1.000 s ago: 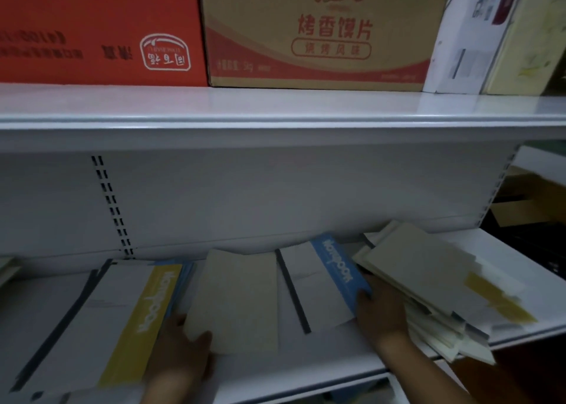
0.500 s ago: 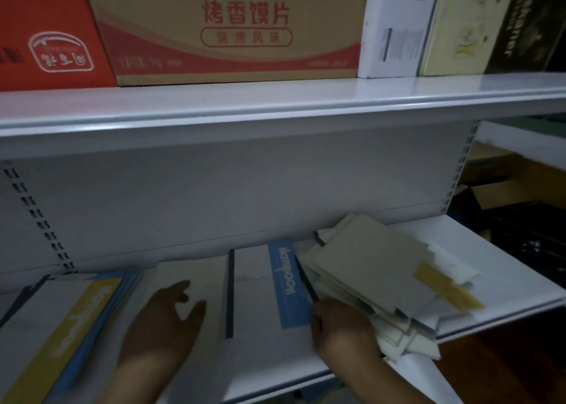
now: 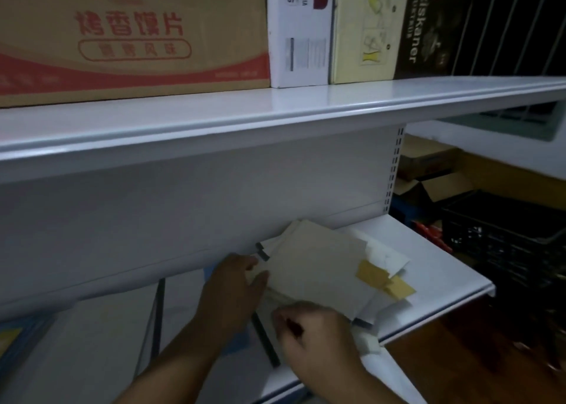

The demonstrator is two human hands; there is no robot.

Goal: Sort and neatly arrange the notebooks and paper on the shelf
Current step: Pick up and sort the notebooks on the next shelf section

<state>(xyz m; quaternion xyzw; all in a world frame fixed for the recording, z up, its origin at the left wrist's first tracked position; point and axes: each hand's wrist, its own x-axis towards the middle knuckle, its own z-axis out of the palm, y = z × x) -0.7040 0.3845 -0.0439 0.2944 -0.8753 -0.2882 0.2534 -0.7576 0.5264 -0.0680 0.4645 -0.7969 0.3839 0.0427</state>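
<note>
A messy stack of cream notebooks and loose paper (image 3: 318,269) lies askew at the right end of the lower white shelf (image 3: 435,269), with yellow-brown slips (image 3: 382,281) sticking out on its right. My left hand (image 3: 232,293) presses flat against the stack's left edge. My right hand (image 3: 312,339) grips the stack's near edge, fingers curled on it. A white notebook with a dark spine (image 3: 116,342) lies flat to the left; a blue-banded one under my left hand is mostly hidden.
The upper shelf (image 3: 275,118) overhangs closely and carries a brown carton (image 3: 131,36), a white box (image 3: 300,29), a yellow box (image 3: 364,26) and a black box (image 3: 425,26). To the right, past the shelf end, stand cardboard boxes (image 3: 435,173) and a black crate (image 3: 502,238).
My left hand left the cream notebook on the left and moved right onto the messy stack's edge. My right hand shifted to the stack's near edge. The view swung right.
</note>
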